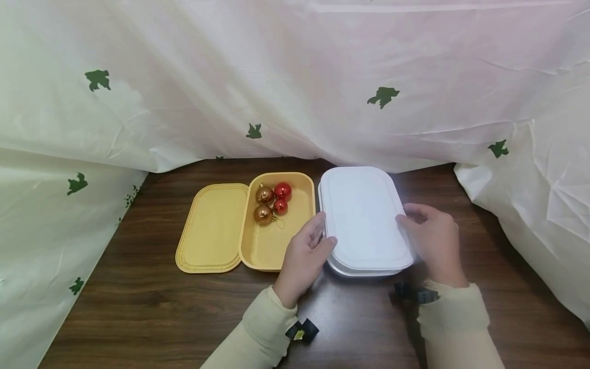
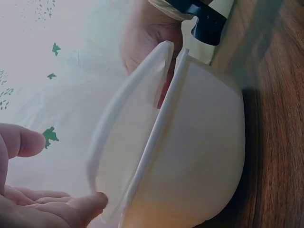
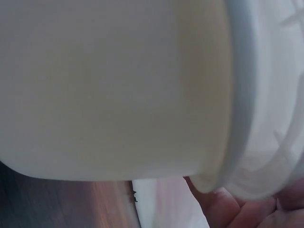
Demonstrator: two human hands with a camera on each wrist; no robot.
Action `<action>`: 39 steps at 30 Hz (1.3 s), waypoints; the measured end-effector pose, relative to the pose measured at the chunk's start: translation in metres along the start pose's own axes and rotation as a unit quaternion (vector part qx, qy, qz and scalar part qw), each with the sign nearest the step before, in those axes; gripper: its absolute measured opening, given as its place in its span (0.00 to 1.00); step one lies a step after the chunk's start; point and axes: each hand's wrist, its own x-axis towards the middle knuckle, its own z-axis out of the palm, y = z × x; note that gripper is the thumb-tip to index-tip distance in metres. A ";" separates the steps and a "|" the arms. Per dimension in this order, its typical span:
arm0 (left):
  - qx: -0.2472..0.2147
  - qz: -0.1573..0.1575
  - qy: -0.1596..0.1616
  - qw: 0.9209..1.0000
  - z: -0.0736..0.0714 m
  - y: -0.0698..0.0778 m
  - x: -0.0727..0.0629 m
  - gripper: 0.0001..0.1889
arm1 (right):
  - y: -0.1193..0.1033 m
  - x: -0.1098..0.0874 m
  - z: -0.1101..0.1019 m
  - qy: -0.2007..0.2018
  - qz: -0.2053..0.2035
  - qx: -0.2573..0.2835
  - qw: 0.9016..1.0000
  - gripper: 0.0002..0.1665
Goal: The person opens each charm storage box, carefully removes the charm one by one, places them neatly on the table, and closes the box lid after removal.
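Note:
A white lid (image 1: pixel 364 218) lies over a white plastic box (image 2: pixel 204 128), and a gap shows between its edge and the box rim in the left wrist view. My right hand (image 1: pixel 433 238) pinches the lid's right edge, thumb on top, some fingers hidden behind it. On the other side my left hand (image 1: pixel 304 256) has its fingertips at the lid's left edge, thumb held apart from the fingers. The inside of the white box is hidden from above.
Left of the white box stands an open yellow box (image 1: pixel 269 251) with two red baubles (image 1: pixel 283 191) and two gold baubles (image 1: pixel 263 214). Its yellow lid (image 1: pixel 212 225) lies beside it on the dark wooden table (image 1: pixel 152 287). A white curtain (image 1: pixel 299 77) surrounds the table's back and sides.

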 end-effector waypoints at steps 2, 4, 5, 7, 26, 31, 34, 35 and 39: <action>-0.014 0.007 0.004 1.000 0.000 -0.001 0.001 0.30 | 0.000 0.000 0.000 0.001 -0.003 0.001 1.000 0.31; -0.027 0.016 0.008 0.999 0.000 -0.002 0.002 0.29 | 0.001 0.000 0.000 -0.001 -0.003 0.005 1.000 0.32; -0.034 0.018 0.010 0.999 0.000 -0.002 0.002 0.29 | 0.001 0.000 0.000 0.000 -0.003 0.008 1.000 0.32; -0.048 0.016 0.014 0.999 0.000 -0.002 0.004 0.28 | 0.001 0.000 0.000 0.000 -0.004 0.017 1.000 0.32; -0.169 -0.079 -0.036 0.982 -0.004 -0.009 0.010 0.27 | 0.002 0.001 -0.002 -0.020 0.018 0.041 0.999 0.34; -0.178 -0.088 -0.039 0.979 -0.004 -0.010 0.012 0.26 | 0.001 0.000 -0.002 -0.022 0.017 0.037 0.999 0.34; -0.187 -0.092 -0.038 0.977 -0.003 -0.011 0.012 0.26 | 0.000 0.000 -0.003 -0.024 0.018 0.035 0.999 0.34; -0.191 -0.092 -0.039 0.976 -0.003 -0.012 0.013 0.26 | -0.001 0.000 -0.003 -0.025 0.020 0.035 0.999 0.34; -0.207 -0.092 -0.041 0.973 -0.003 -0.013 0.013 0.24 | -0.002 0.000 -0.003 -0.027 0.024 0.033 0.999 0.34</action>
